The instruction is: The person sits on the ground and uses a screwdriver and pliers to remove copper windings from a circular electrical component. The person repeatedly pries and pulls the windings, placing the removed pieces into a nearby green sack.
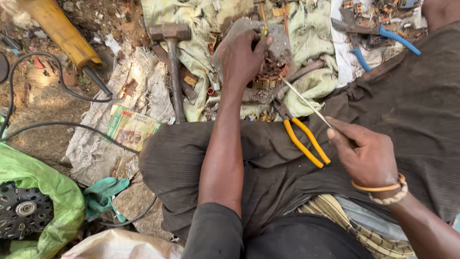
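Observation:
My left hand (242, 57) presses down on a small copper-wound motor core (267, 76) that rests on a flat grey stone (249, 29). My right hand (364, 153) pinches the near end of a thin metal rod (306, 101), whose far tip reaches the core. Yellow-handled pliers (302, 136) lie on my dark trouser leg between the two hands.
A hammer (172, 57) lies left of the stone on pale cloth. Blue-handled pliers (378, 36) and small scrap parts sit at the top right. A yellow tool (62, 33), black cables (57, 96), a printed packet (129, 127) and a green sack (43, 201) are on the left.

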Demonstrator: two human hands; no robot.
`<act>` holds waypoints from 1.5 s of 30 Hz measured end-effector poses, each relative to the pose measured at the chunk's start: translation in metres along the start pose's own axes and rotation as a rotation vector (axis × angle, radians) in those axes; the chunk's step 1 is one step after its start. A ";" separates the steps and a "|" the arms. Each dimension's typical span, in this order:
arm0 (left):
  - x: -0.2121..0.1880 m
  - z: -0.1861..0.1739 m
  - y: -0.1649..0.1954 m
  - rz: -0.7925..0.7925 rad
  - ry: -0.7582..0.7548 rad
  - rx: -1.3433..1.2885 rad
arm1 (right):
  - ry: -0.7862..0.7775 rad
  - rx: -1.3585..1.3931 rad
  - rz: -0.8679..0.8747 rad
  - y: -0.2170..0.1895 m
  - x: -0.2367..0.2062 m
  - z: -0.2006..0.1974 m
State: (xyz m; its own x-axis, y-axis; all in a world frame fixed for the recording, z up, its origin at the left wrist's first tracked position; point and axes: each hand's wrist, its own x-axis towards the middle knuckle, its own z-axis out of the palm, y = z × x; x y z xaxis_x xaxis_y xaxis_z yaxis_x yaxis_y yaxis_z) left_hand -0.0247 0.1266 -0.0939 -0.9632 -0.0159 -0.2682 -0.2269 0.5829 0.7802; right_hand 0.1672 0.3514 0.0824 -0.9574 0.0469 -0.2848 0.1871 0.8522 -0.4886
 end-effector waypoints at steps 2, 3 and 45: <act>0.004 0.001 -0.004 0.070 0.040 0.000 | -0.049 -0.129 0.024 -0.010 0.004 -0.008; 0.005 0.002 -0.005 0.099 0.053 -0.002 | -0.070 -0.195 -0.006 -0.013 0.007 -0.013; 0.004 -0.004 0.002 0.169 -0.009 -0.402 | -0.010 -0.322 -0.146 -0.034 0.009 -0.009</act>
State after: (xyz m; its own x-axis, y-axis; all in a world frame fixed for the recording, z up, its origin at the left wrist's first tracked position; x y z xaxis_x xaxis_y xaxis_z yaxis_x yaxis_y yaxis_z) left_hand -0.0295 0.1247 -0.0912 -0.9907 0.0605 -0.1216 -0.1062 0.2138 0.9711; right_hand 0.1506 0.3279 0.1040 -0.9665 -0.0909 -0.2399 -0.0316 0.9702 -0.2404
